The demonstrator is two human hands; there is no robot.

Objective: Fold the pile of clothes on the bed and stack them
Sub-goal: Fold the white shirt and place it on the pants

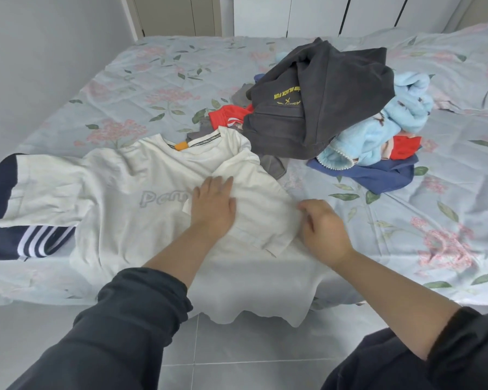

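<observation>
The pale-blue floral-sheeted bed (124,88) holds the unfolded pile of clothes (335,108) far right and a cream cotton T-shirt (119,220) at the near edge, hem overhanging. The left hand (213,205) presses flat on it; the right hand (323,228) pinches its folded-in side. Lifting either could let the hanging hem drag the fold askew.

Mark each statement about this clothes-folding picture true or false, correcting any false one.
1. The left hand lies flat on the white T-shirt. True.
2. The hoodie lies under the other clothes. False: the grey hoodie tops the pile.
3. The right hand grips the T-shirt's right edge. True.
4. The T-shirt's hem lies wholly on the mattress. False: it hangs over the edge of the bed.
5. The striped garment lies right of the T-shirt. False: the navy striped garment lies left.
</observation>
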